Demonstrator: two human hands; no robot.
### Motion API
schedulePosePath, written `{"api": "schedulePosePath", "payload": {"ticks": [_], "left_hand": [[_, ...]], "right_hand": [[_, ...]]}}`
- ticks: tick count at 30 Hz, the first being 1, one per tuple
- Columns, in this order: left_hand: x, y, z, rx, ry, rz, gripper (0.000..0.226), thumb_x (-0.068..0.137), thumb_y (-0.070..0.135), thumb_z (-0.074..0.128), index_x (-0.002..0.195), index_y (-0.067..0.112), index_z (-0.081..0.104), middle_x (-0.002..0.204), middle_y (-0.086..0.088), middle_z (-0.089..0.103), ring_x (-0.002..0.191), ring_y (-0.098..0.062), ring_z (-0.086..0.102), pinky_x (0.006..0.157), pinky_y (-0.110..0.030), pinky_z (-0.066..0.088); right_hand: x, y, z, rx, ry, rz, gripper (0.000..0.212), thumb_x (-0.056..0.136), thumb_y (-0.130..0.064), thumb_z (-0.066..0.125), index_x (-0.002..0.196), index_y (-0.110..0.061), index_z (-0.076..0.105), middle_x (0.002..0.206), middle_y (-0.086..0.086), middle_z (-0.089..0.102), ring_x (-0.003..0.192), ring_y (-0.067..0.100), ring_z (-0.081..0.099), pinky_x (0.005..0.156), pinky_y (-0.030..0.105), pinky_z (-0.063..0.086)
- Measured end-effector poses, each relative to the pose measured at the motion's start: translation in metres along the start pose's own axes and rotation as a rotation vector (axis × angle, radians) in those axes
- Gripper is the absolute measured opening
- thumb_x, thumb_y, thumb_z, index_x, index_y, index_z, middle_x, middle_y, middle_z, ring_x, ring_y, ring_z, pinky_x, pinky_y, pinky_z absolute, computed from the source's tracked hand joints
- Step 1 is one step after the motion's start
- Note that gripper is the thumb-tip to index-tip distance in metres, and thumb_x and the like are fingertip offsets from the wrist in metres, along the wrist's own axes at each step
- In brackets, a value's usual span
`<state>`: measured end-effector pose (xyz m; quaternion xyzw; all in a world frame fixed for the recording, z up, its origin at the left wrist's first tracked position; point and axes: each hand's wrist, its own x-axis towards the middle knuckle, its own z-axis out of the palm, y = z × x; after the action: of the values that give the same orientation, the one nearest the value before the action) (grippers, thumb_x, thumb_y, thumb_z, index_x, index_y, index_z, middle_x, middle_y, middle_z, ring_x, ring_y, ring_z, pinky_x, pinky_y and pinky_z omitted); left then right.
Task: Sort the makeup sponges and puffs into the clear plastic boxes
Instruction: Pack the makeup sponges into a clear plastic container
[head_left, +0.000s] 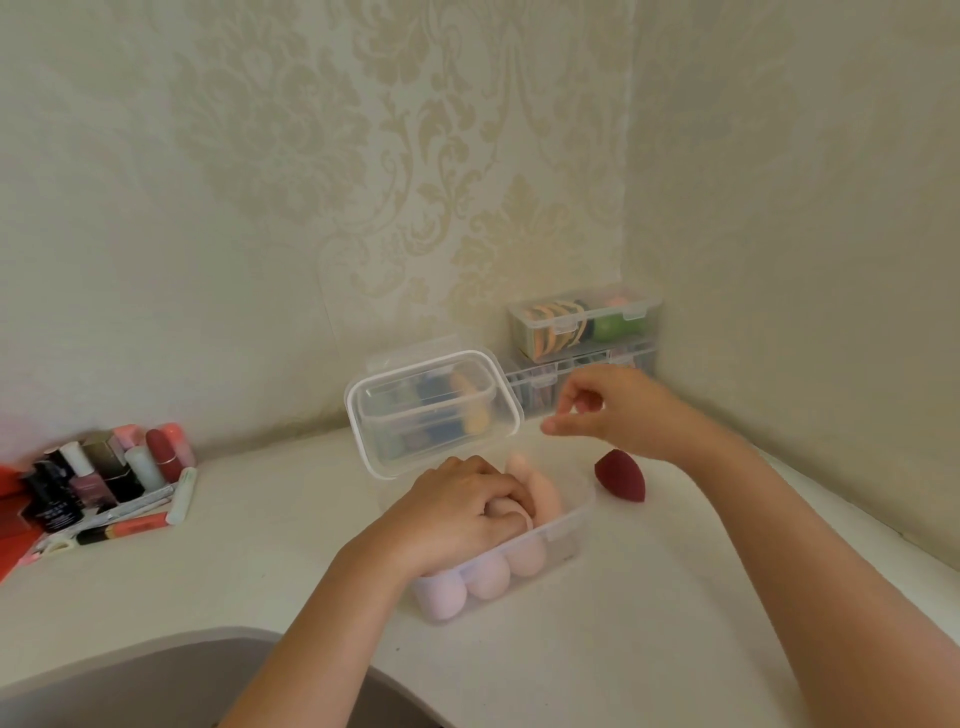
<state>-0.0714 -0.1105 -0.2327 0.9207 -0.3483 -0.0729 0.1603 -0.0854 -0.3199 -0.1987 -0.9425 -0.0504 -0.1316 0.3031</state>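
While boxed, pale pink rounded sponges (488, 577)

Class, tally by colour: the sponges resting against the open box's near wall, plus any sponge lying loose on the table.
Pale pink sponges at the near wall of the open box: 3
Dark red sponge on the table: 1
Total: 4

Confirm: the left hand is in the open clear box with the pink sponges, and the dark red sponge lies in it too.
Wrong on the dark red sponge: the head view shows it on the table beside the open clear box, not inside. The rest holds.
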Motion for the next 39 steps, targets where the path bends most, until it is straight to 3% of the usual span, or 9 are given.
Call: {"api": "schedulePosePath", "payload": {"ticks": [3, 10, 14, 22, 25, 28, 31, 34, 39], "left_hand": [[0.000, 0.000, 0.000, -0.001, 0.001, 0.001, 0.024, 0.087, 0.037, 0.046, 0.103, 0.048, 0.060, 0.113, 0.016, 0.049, 0.107, -0.011, 0.040, 0.098, -0.029, 0.033], [0.000, 0.001, 0.000, 0.005, -0.003, -0.002, 0.025, 0.088, 0.038, 0.045, 0.105, 0.048, 0.060, 0.113, 0.017, 0.048, 0.106, -0.010, 0.040, 0.097, -0.028, 0.032], [0.000, 0.001, 0.000, 0.004, -0.005, -0.006, 0.024, 0.089, 0.039, 0.045, 0.105, 0.049, 0.060, 0.114, 0.017, 0.048, 0.105, -0.010, 0.039, 0.097, -0.028, 0.031], [0.000, 0.000, 0.000, -0.010, -0.001, -0.002, 0.023, 0.088, 0.038, 0.047, 0.104, 0.047, 0.061, 0.113, 0.017, 0.048, 0.106, -0.010, 0.039, 0.098, -0.028, 0.032], [0.001, 0.000, 0.001, -0.013, -0.005, -0.003, 0.023, 0.088, 0.038, 0.047, 0.103, 0.047, 0.061, 0.114, 0.017, 0.048, 0.107, -0.010, 0.039, 0.099, -0.029, 0.031], [0.001, 0.000, 0.000, -0.015, -0.009, 0.006, 0.020, 0.088, 0.038, 0.047, 0.098, 0.048, 0.061, 0.112, 0.016, 0.049, 0.107, -0.012, 0.040, 0.098, -0.030, 0.033], [0.001, 0.001, -0.001, 0.022, -0.019, 0.005, 0.014, 0.089, 0.040, 0.046, 0.085, 0.043, 0.059, 0.108, 0.012, 0.051, 0.104, -0.014, 0.041, 0.096, -0.032, 0.035], [0.001, 0.001, -0.002, 0.021, -0.024, -0.011, 0.030, 0.089, 0.048, 0.047, 0.059, 0.041, 0.045, 0.105, 0.009, 0.053, 0.101, -0.017, 0.043, 0.092, -0.032, 0.037], [0.004, -0.002, -0.001, 0.036, -0.021, -0.011, 0.018, 0.085, 0.056, 0.050, 0.083, 0.039, 0.057, 0.116, 0.016, 0.052, 0.106, -0.012, 0.043, 0.095, -0.030, 0.036]], "right_hand": [[0.003, 0.021, -0.002, -0.219, -0.089, 0.206, 0.030, 0.078, -0.041, 0.073, 0.093, -0.021, 0.058, 0.088, -0.007, 0.057, 0.074, 0.007, 0.051, 0.060, 0.021, 0.036], [-0.002, 0.024, -0.002, -0.345, -0.257, 0.355, 0.058, 0.062, -0.043, 0.084, 0.103, -0.019, 0.051, 0.098, -0.005, 0.052, 0.086, 0.016, 0.053, 0.059, 0.022, 0.037], [0.000, 0.029, 0.004, -0.367, -0.266, 0.335, 0.048, 0.068, -0.028, 0.082, 0.106, -0.016, 0.056, 0.098, -0.003, 0.051, 0.086, 0.017, 0.052, 0.063, 0.024, 0.040], [0.003, 0.009, -0.006, 0.176, -0.049, 0.056, 0.019, 0.086, -0.010, 0.061, 0.100, -0.022, 0.060, 0.083, -0.014, 0.060, 0.062, 0.003, 0.056, 0.062, 0.019, 0.044], [-0.006, -0.011, -0.009, 0.395, -0.190, -0.053, 0.024, 0.089, -0.004, 0.051, 0.101, -0.018, 0.066, 0.076, -0.014, 0.066, 0.060, 0.007, 0.057, 0.058, 0.020, 0.044], [-0.011, -0.024, -0.004, 0.472, -0.373, -0.071, 0.029, 0.081, -0.019, 0.047, 0.096, -0.009, 0.069, 0.081, 0.009, 0.067, 0.057, 0.015, 0.053, 0.052, 0.019, 0.040], [-0.010, -0.033, 0.005, 0.268, -0.501, -0.021, 0.039, 0.074, -0.029, 0.046, 0.090, -0.002, 0.069, 0.079, 0.019, 0.065, 0.052, 0.016, 0.048, 0.051, 0.020, 0.037], [-0.004, -0.044, 0.012, 0.034, -0.610, 0.016, 0.039, 0.078, -0.030, 0.050, 0.088, 0.003, 0.066, 0.077, 0.024, 0.060, 0.051, 0.016, 0.045, 0.054, 0.023, 0.037], [0.016, -0.056, 0.010, -0.040, -0.897, 0.126, 0.020, 0.092, -0.010, 0.051, 0.101, 0.002, 0.065, 0.075, 0.008, 0.057, 0.055, 0.015, 0.052, 0.051, 0.019, 0.043]]}}
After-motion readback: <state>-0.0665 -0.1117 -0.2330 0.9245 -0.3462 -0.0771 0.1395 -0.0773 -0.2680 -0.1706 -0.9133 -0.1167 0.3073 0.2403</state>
